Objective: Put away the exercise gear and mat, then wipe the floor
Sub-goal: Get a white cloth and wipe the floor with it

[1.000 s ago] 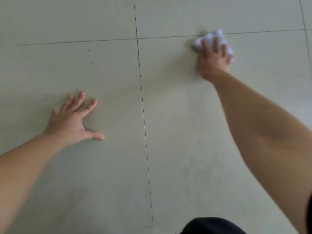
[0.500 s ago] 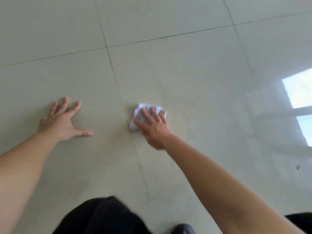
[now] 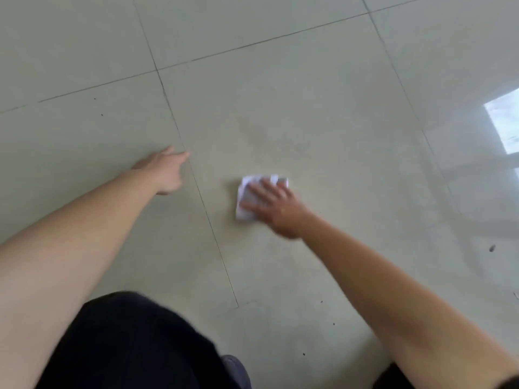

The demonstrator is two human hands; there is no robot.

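Note:
A crumpled white tissue [image 3: 247, 192] lies on the pale tiled floor [image 3: 309, 108], just right of a tile joint. My right hand [image 3: 276, 204] lies flat on top of it, fingers straight and spread, pressing it to the tile. My left hand [image 3: 164, 171] reaches forward to the left of that joint, fingers extended and blurred, low over the floor; whether it touches the floor I cannot tell. No exercise gear or mat is in view.
My dark-clothed knee [image 3: 126, 346] fills the bottom left of the view. A bright window reflection [image 3: 505, 124] shines on the tiles at the right edge. Small dark specks [image 3: 492, 248] dot the floor at the right and near bottom.
My right hand dragged the tissue from the far tile joint back toward me and now to the right of the joint. My left hand lifted from its flat, spread rest and reached forward.

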